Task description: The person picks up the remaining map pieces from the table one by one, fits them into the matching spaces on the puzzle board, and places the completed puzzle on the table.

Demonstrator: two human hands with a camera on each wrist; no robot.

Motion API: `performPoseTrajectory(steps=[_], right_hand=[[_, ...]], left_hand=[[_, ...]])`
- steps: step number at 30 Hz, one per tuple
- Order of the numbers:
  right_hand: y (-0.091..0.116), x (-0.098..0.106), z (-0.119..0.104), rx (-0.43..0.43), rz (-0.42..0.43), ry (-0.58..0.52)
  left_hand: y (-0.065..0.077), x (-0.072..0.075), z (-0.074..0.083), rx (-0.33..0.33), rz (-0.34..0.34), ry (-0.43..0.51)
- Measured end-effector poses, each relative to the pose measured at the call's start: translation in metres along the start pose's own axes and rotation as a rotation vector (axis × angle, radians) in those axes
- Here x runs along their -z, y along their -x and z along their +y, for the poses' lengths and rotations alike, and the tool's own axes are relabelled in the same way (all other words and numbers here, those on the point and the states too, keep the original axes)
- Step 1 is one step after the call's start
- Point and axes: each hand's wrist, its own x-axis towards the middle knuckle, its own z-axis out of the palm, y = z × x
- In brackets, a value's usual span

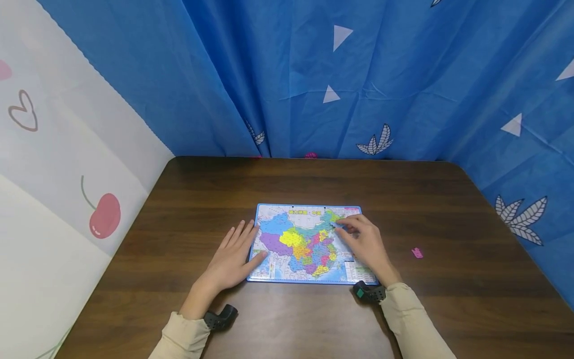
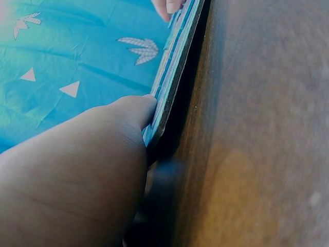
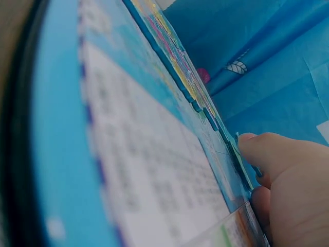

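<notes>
A map puzzle board (image 1: pixel 279 264) with many coloured pieces lies flat on the table. My left hand (image 1: pixel 230 257) rests on its left edge, fingers spread and straight; in the left wrist view the thumb (image 2: pixel 136 109) touches the board's edge. Over the map's upper right, my right hand (image 1: pixel 365 242) pinches a small bluish puzzle piece (image 1: pixel 334 224) between thumb and fingers. From the right wrist view, the thumb (image 3: pixel 262 146) is close to the board's surface, and only a thin edge of the piece (image 3: pixel 258 172) shows; the fingers hide the rest.
One loose pink puzzle piece (image 1: pixel 417 253) lies on the brown wooden table (image 1: pixel 202 189), right of the board. A blue curtain (image 1: pixel 296 119) hangs behind the table, and a white patterned cloth (image 1: pixel 58 164) at the left. Each wrist wears a black camera mount (image 1: pixel 220 317).
</notes>
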Motion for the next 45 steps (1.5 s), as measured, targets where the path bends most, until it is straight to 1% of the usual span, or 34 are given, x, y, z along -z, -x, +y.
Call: performPoseTrajectory(steps=[9, 16, 24, 31, 45], right_hand=[[-0.0010, 0.0002, -0.0004, -0.018, -0.028, 0.013], [-0.0008, -0.0015, -0.0023, 0.013, -0.029, 0.039], [-0.0020, -0.0034, -0.0039, 0.011, -0.034, 0.098], [-0.0026, -0.0037, -0.0055, -0.002, -0.038, 0.123], [-0.0013, 0.0001, -0.0089, 0.027, -0.061, 0.164]], left_hand=[[-0.0004, 0.0009, 0.0009, -0.006, 0.006, -0.005], [-0.0002, 0.0010, 0.0006, 0.002, 0.001, -0.010], [-0.0005, 0.0019, 0.0010, 0.003, 0.002, -0.014], [-0.0005, 0.0017, 0.0010, 0.004, -0.002, -0.015], [-0.0010, -0.0005, 0.0009, -0.003, 0.004, -0.017]])
